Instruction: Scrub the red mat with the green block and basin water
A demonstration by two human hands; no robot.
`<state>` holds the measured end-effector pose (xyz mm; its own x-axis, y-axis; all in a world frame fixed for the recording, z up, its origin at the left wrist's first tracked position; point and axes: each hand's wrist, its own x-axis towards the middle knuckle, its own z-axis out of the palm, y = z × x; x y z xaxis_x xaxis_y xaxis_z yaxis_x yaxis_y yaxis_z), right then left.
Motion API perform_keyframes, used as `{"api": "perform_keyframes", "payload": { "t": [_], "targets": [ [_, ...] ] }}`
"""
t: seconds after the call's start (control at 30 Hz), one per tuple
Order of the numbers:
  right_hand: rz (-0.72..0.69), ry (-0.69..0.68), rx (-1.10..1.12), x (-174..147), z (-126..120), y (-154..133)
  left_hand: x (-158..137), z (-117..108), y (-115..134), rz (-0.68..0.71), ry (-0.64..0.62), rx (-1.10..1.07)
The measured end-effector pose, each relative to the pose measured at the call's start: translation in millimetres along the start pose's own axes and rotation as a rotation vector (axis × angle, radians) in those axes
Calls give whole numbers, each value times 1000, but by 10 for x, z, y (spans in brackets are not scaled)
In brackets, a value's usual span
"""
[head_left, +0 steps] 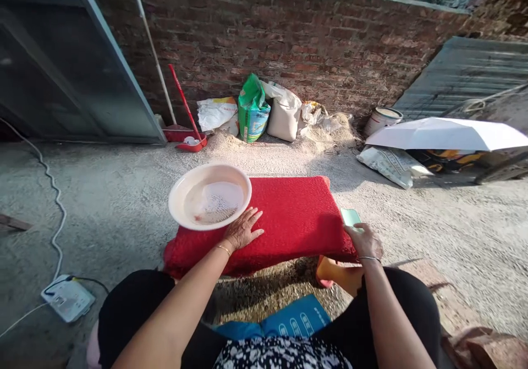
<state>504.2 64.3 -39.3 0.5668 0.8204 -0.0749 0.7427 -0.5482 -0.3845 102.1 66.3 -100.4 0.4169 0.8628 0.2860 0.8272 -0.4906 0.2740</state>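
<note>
A wet-looking red cloth (295, 207) is spread over a low, flat support in front of me and hangs over its near edge. My left hand (244, 229) lies on the cloth with fingers spread, close to the near rim of a white basin (181, 212). Clear water shows inside the basin, which stands on the cloth's left end. Past the cloth's right edge, my right hand (366, 241) is closed around a pale green, flat, rectangular thing (350, 216). Its underside and exact kind are hidden.
A red dustpan (193, 144) and several sacks, one a green bag (253, 110), stand along the brick wall (289, 33). A white umbrella (445, 133) lies at right. At left are a cable (58, 204) and a white box (68, 298). My foot (325, 273) is under the cloth's edge.
</note>
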Motion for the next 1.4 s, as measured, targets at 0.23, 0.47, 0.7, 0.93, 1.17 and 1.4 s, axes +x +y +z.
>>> {"api": "perform_keyframes", "payload": {
  "t": [0.23,0.47,0.7,0.93,1.17,1.4],
  "targets": [
    [-426,-187,196,-935,656,-760,-66,49,-62,27,53,-109],
    [-709,-222,56,-1348,926,-1229,-70,16,-61,56,13,-95],
    [-322,-140,-8,-662,547,-666,-58,-62,-22,13,-53,-59],
    [-152,-175,-49,-185,318,-296,-48,-103,34,-4,1,-3],
    [-196,-119,-145,-241,300,-514,-437,-223,83,-80,-58,101],
    [-419,-175,173,-932,623,-1261,-723,-299,89,-151,-107,138]
  ]
}}
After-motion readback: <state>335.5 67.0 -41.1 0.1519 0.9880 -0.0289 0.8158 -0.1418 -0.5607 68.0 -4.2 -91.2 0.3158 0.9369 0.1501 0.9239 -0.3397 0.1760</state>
